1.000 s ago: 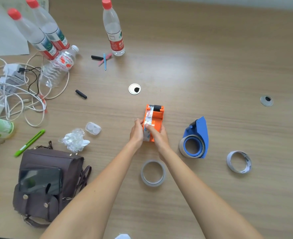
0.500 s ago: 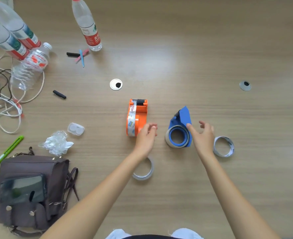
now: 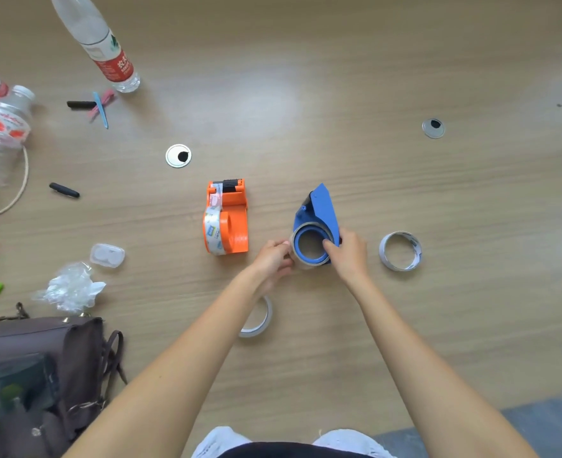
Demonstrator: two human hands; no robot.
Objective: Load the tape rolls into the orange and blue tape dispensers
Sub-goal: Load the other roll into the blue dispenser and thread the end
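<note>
Left the orange dispenser [image 3: 226, 217] loaded on the worktop [image 3: 405, 325]; moved both hands to the blue dispenser [image 3: 317, 223], left hand [image 3: 273, 257] pinching its roll's edge, right hand [image 3: 347, 256] gripping the body.

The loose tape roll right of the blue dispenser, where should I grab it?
Pinch the loose tape roll from above, thumb inside the hole and fingers outside on its near wall. It lies flat, apart from the blue dispenser, so the ring's thin wall is the only grip.
</note>
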